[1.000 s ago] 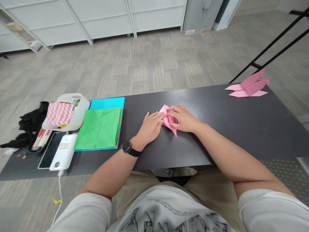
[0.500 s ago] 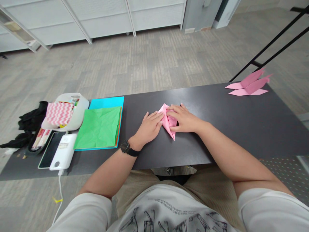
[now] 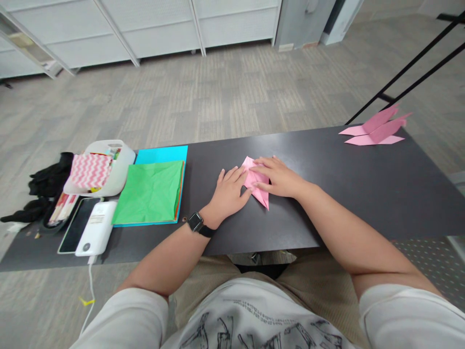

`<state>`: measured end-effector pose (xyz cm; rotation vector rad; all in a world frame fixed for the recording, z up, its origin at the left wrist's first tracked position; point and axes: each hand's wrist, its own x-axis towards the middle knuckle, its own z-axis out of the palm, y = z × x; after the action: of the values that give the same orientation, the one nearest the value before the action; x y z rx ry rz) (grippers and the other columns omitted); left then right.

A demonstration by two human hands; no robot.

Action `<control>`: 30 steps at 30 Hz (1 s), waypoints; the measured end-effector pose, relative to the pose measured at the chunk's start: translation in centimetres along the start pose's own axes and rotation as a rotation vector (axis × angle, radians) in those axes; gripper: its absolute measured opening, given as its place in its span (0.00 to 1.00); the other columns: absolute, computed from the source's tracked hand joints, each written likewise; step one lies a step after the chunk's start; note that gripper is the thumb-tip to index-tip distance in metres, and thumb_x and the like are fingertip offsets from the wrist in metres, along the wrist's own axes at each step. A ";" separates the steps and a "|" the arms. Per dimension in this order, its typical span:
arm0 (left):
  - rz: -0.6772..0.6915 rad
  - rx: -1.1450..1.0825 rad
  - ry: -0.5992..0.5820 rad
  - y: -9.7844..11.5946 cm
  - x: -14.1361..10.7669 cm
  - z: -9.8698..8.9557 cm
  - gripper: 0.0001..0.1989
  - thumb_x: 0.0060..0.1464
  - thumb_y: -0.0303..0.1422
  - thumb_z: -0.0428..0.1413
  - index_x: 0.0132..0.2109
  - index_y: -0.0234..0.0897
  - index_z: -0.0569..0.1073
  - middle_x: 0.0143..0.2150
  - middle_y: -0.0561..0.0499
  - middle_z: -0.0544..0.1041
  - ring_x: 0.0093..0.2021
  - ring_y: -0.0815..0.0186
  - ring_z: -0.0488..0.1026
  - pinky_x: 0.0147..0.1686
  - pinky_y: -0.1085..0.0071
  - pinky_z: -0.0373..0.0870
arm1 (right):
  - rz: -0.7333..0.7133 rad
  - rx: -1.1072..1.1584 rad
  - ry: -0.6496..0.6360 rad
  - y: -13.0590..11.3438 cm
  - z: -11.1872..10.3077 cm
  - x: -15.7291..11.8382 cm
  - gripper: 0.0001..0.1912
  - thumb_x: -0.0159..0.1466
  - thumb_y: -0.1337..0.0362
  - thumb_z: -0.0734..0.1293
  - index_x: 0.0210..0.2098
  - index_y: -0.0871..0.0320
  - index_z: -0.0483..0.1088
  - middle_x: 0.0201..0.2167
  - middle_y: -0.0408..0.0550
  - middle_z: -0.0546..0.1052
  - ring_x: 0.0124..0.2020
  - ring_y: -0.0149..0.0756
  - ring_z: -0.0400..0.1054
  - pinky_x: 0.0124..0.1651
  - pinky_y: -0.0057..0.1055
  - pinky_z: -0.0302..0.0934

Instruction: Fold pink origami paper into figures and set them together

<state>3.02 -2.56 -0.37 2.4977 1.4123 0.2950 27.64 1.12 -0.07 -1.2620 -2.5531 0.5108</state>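
Observation:
A folded piece of pink paper [image 3: 260, 193] lies on the dark table between my hands, its lower tip pointing toward me. My left hand [image 3: 229, 193], with a black watch on the wrist, rests at the paper's left edge, fingers spread and fingertips on it. From the right, my right hand [image 3: 278, 177] lies over the paper with its fingers apart, covering part of the upper right. Two folded pink paper figures [image 3: 376, 133] stand at the table's far right corner.
Green paper [image 3: 148, 191] lies over blue sheets [image 3: 162, 154] at the left. Further left are a white basket [image 3: 125, 162], a white power bank [image 3: 96, 228] with a cable, a phone [image 3: 78, 228] and black cloth [image 3: 51, 177]. The dark table [image 3: 363, 189] has a near edge by my lap.
The paper's right part now lies flatter, and its lower tip has shifted right. My left hand has moved slightly right, its thumb now reaching the paper's lower left edge.

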 end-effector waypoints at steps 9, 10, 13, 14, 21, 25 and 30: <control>0.087 0.154 -0.059 0.7 -0.7 -0.3 0.33 0.77 0.47 0.44 0.79 0.35 0.58 0.83 0.41 0.53 0.83 0.48 0.47 0.80 0.35 0.39 | 0.030 -0.085 -0.048 0.3 0.7 0.0 0.35 0.72 0.48 0.68 0.75 0.52 0.66 0.79 0.59 0.60 0.80 0.62 0.51 0.80 0.67 0.41; 0.108 0.166 -0.062 0.8 -0.9 -0.4 0.33 0.77 0.46 0.44 0.79 0.34 0.58 0.83 0.40 0.53 0.83 0.48 0.47 0.80 0.35 0.38 | 0.031 -0.085 -0.052 0.3 0.6 0.0 0.35 0.73 0.48 0.67 0.75 0.53 0.66 0.79 0.59 0.59 0.80 0.62 0.50 0.80 0.66 0.41; 0.178 0.179 -0.080 0.9 -2.0 -0.3 0.33 0.78 0.46 0.43 0.79 0.32 0.58 0.82 0.38 0.55 0.83 0.47 0.48 0.80 0.36 0.38 | 0.035 -0.083 -0.059 0.2 0.4 0.0 0.34 0.73 0.49 0.67 0.75 0.51 0.66 0.80 0.58 0.59 0.80 0.62 0.50 0.80 0.67 0.41; 0.207 0.180 -0.089 1.0 -2.3 -0.2 0.33 0.78 0.46 0.43 0.79 0.31 0.58 0.82 0.37 0.55 0.83 0.47 0.48 0.80 0.36 0.38 | 0.038 -0.085 -0.062 0.1 0.3 0.0 0.34 0.73 0.49 0.67 0.75 0.51 0.66 0.80 0.58 0.59 0.80 0.61 0.50 0.80 0.66 0.41; 0.244 0.157 -0.109 1.2 -3.0 -0.1 0.34 0.77 0.46 0.44 0.80 0.31 0.57 0.82 0.35 0.54 0.83 0.48 0.49 0.81 0.39 0.40 | 0.113 -0.153 -0.084 -0.2 0.1 -0.1 0.35 0.75 0.48 0.64 0.77 0.50 0.63 0.81 0.58 0.55 0.82 0.65 0.43 0.79 0.69 0.40; 0.207 0.137 -0.101 0.9 -1.9 -0.2 0.34 0.77 0.46 0.44 0.81 0.35 0.55 0.82 0.37 0.55 0.83 0.48 0.49 0.80 0.36 0.38 | 0.180 -0.196 -0.069 -0.2 0.2 0.2 0.34 0.76 0.49 0.62 0.78 0.51 0.60 0.82 0.59 0.53 0.82 0.68 0.42 0.77 0.73 0.40; 0.244 0.158 -0.121 0.8 -2.0 -0.3 0.35 0.77 0.48 0.44 0.80 0.31 0.57 0.83 0.36 0.53 0.84 0.47 0.46 0.80 0.37 0.38 | 0.228 -0.211 -0.074 -0.3 0.1 0.6 0.36 0.76 0.49 0.61 0.79 0.52 0.58 0.82 0.61 0.51 0.82 0.69 0.42 0.78 0.73 0.39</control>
<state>2.56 -4.58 0.05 2.7682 1.1257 0.0778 27.08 1.39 -0.04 -1.6495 -2.5928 0.3435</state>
